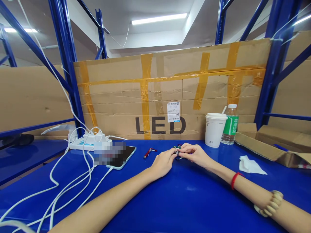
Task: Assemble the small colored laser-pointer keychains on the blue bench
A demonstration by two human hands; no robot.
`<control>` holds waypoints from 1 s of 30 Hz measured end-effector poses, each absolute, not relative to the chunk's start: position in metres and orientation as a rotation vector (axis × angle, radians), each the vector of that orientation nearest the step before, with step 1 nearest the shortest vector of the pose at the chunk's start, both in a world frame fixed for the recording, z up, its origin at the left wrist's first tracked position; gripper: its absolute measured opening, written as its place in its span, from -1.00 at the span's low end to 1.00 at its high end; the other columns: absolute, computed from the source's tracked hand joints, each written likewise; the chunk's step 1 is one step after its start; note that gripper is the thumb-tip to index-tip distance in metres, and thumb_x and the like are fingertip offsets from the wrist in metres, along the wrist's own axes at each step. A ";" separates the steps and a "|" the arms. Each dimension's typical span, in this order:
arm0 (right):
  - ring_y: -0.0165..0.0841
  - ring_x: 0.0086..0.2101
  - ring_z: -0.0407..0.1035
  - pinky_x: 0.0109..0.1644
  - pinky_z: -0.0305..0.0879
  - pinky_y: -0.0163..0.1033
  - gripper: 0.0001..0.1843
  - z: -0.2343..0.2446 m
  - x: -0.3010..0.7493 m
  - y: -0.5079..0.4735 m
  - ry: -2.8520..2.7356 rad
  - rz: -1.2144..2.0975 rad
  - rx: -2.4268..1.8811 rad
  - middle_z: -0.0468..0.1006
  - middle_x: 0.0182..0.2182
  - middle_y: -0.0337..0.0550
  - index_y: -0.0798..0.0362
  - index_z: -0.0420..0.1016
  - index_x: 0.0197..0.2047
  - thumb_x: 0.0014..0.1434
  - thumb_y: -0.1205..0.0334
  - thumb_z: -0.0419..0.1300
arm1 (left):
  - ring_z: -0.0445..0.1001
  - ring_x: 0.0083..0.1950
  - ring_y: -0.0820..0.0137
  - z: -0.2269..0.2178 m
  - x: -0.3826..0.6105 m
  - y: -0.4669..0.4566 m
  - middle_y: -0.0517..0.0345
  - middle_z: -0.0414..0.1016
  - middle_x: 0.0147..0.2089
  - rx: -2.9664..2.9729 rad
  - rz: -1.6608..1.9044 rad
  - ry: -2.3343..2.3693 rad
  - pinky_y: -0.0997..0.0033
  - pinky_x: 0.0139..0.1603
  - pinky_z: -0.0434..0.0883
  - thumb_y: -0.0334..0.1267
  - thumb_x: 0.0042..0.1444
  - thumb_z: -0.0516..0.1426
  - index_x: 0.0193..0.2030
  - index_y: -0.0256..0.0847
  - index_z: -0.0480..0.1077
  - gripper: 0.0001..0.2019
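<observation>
My left hand [163, 164] and my right hand [196, 156] meet over the blue tabletop. Fingers of both are closed in a pinch on a small dark, shiny metal piece [177, 153], mostly covered by the fingertips, so its exact kind does not show. Just beyond it lie bits of green and dark colour [178, 147], too small to name. To the left of my left hand, apart from it, a small red stick-like item [147, 153] with a bent end rests on the table.
A phone [123, 158] lies at left beside a white power strip [80, 143] with trailing white cables [54, 181]. At right stand a lidded paper cup [215, 131] and a water bottle [230, 126], near a crumpled tissue [250, 165] and an open cardboard box [274, 150]. A cardboard wall [116, 103] closes the back.
</observation>
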State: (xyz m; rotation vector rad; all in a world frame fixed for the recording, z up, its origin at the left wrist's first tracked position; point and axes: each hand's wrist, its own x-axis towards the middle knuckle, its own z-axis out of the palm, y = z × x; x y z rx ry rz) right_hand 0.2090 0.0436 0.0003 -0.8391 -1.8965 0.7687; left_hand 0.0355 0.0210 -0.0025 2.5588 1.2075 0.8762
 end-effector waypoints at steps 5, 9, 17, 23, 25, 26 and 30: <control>-0.53 -0.53 0.20 -0.58 0.15 -0.40 -0.73 0.000 0.214 0.046 -1.923 0.693 -0.819 0.32 -0.47 -0.19 0.12 0.54 -0.52 -0.18 0.06 0.27 | 0.36 -0.22 0.42 -0.003 0.034 0.021 0.15 0.39 -0.20 2.582 0.841 1.102 0.47 -0.26 0.27 -0.25 0.19 -0.20 -0.08 -0.13 0.22 -0.74; -0.54 -0.55 0.19 -0.58 0.16 -0.39 -0.74 0.001 0.213 0.044 -1.927 0.708 -0.806 0.31 -0.49 -0.20 0.12 0.52 -0.57 -0.20 0.06 0.28 | 0.36 -0.22 0.43 -0.005 0.033 0.022 0.14 0.40 -0.22 2.583 0.864 1.026 0.47 -0.20 0.28 -0.29 0.18 -0.19 -0.13 -0.15 0.26 -0.74; -0.49 -0.52 0.21 -0.49 0.19 -0.35 -0.72 0.000 0.210 0.040 -1.932 0.668 -0.788 0.33 -0.56 -0.20 0.13 0.47 -0.62 -0.19 0.06 0.27 | 0.38 -0.14 0.39 -0.009 0.034 0.021 0.11 0.41 -0.12 2.624 0.930 0.972 0.43 -0.12 0.30 -0.30 0.17 -0.15 -0.09 -0.16 0.29 -0.73; -0.53 -0.58 0.18 -0.51 0.14 -0.35 -0.64 0.006 0.206 0.033 -1.905 0.720 -0.840 0.31 -0.60 -0.25 0.14 0.35 -0.67 -0.17 0.00 0.24 | 0.35 -0.06 0.37 -0.011 0.035 0.022 0.12 0.42 -0.09 2.654 1.057 1.054 0.39 -0.02 0.29 -0.30 0.15 -0.12 -0.08 -0.15 0.30 -0.73; -0.56 -0.64 0.13 -0.57 0.09 -0.37 -0.61 0.007 0.204 0.031 -1.870 0.758 -0.889 0.30 -0.62 -0.26 0.14 0.33 -0.67 -0.19 -0.03 0.24 | 0.36 -0.06 0.37 -0.011 0.035 0.023 0.13 0.42 -0.09 2.660 1.077 1.066 0.38 -0.02 0.28 -0.30 0.15 -0.11 -0.09 -0.15 0.31 -0.74; -0.57 -0.66 0.11 -0.61 0.05 -0.38 -0.60 0.006 0.203 0.031 -1.852 0.781 -0.921 0.29 -0.65 -0.28 0.14 0.32 -0.66 -0.19 -0.05 0.23 | 0.36 -0.07 0.37 -0.011 0.035 0.023 0.13 0.42 -0.09 2.651 1.080 1.073 0.39 -0.03 0.29 -0.30 0.15 -0.11 -0.09 -0.16 0.31 -0.74; -0.58 -0.74 0.03 -0.68 -0.05 -0.40 -0.58 0.000 0.201 0.036 -1.801 0.841 -0.998 0.19 -0.78 -0.37 0.12 0.27 -0.59 -0.15 -0.11 0.19 | 0.38 -0.11 0.39 -0.008 0.036 0.022 0.13 0.42 -0.11 2.573 1.045 1.108 0.43 -0.09 0.30 -0.29 0.16 -0.13 -0.12 -0.16 0.31 -0.75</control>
